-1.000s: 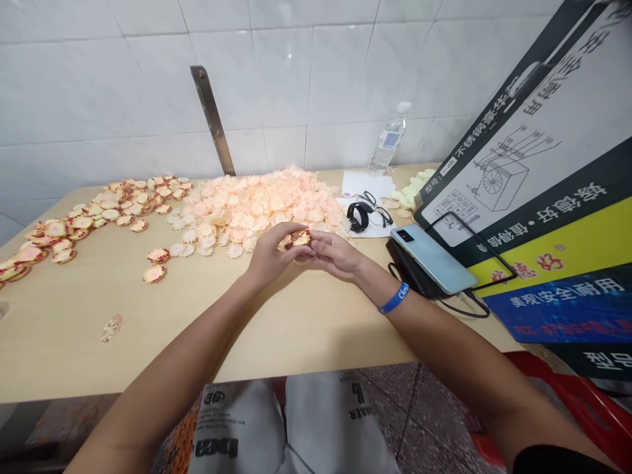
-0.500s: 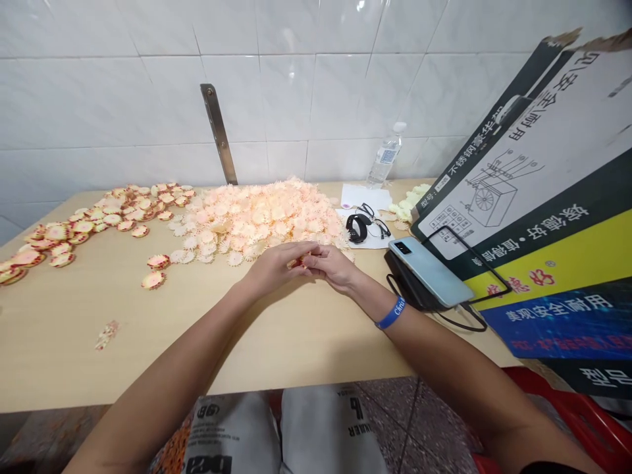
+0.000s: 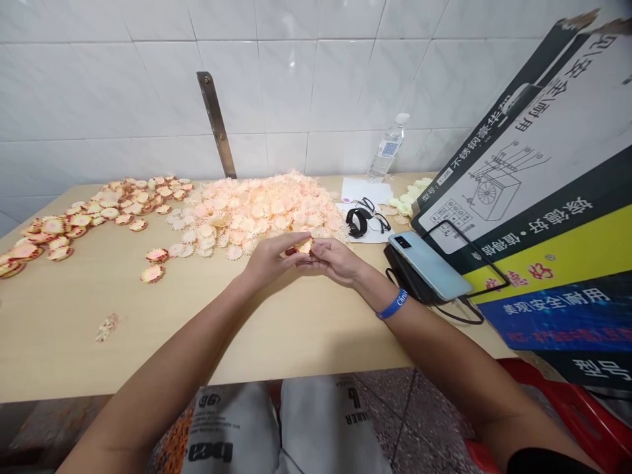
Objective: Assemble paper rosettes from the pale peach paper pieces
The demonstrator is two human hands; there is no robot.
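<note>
My left hand [image 3: 270, 261] and my right hand [image 3: 340, 262] meet over the table, in front of a big heap of pale pink, frilly-edged flower discs [image 3: 266, 210]. Between their fingers is a small cream flower disc with a red edge [image 3: 306, 247], gripped from both sides. The fingers partly hide it, so its full shape does not show. Similar red-edged discs lie in a long spread [image 3: 108, 212] on the left. Two more red-edged discs [image 3: 153, 273] rest apart, nearer to my left forearm.
On the right are a clear bottle [image 3: 387, 150], glasses [image 3: 379, 222], a black watch [image 3: 356, 222], and a light blue phone [image 3: 430, 265] with a cable. A large printed cardboard box [image 3: 523, 184] leans beyond them. A pale scrap [image 3: 106, 327] lies on the table [image 3: 162, 342].
My hands have parted slightly and turned, so the red-edged disc between the fingers shows more. The whole view has shifted a little. The heaps look the same.
</note>
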